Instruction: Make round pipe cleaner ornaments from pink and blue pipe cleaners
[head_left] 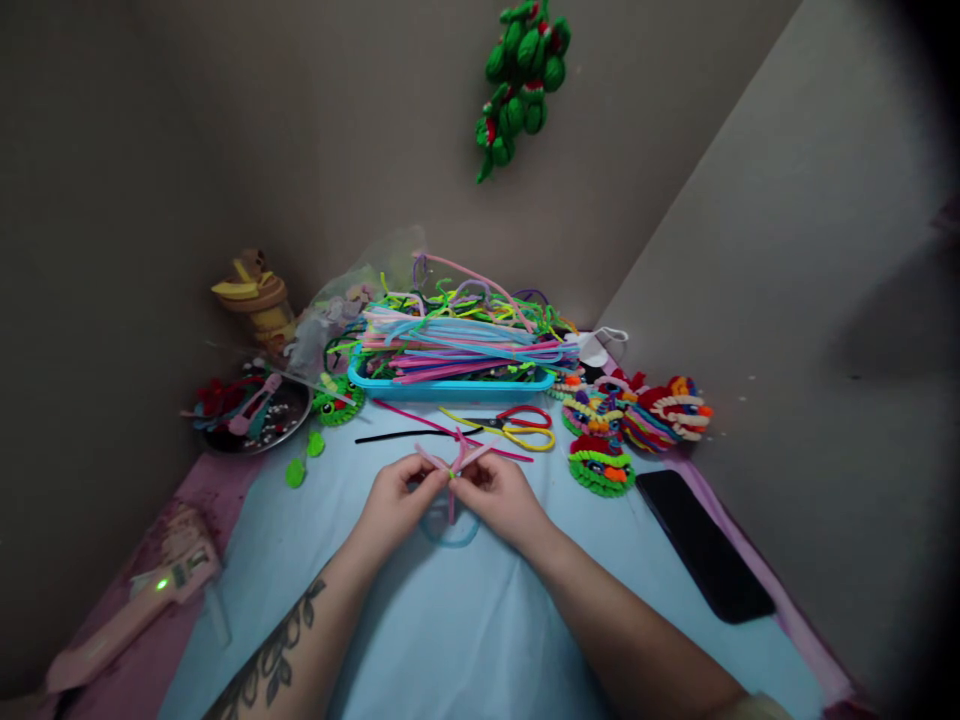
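Note:
My left hand [406, 497] and my right hand [496, 494] meet over the blue cloth, fingertips pinched together. Between them they hold light pink pipe cleaners [452, 508] that cross at one point and fan out upward, with one end pointing down. A small yellow-green bit shows where they cross. Just below, a light blue pipe cleaner loop [450, 544] is visible; whether it is joined to the pink ones I cannot tell. Beyond my fingers lie scissors [517, 427] with one red and one yellow handle, a black pipe cleaner [405, 436] and a magenta pipe cleaner [405, 411].
A blue tray [450, 389] heaped with colourful pipe cleaners stands at the back. On the right are fuzzy craft pieces [602, 468] and a black phone [705, 545]. A pink glue gun [135, 610], a metal bowl [289, 425] and a yellow-brown cup [259, 305] are on the left.

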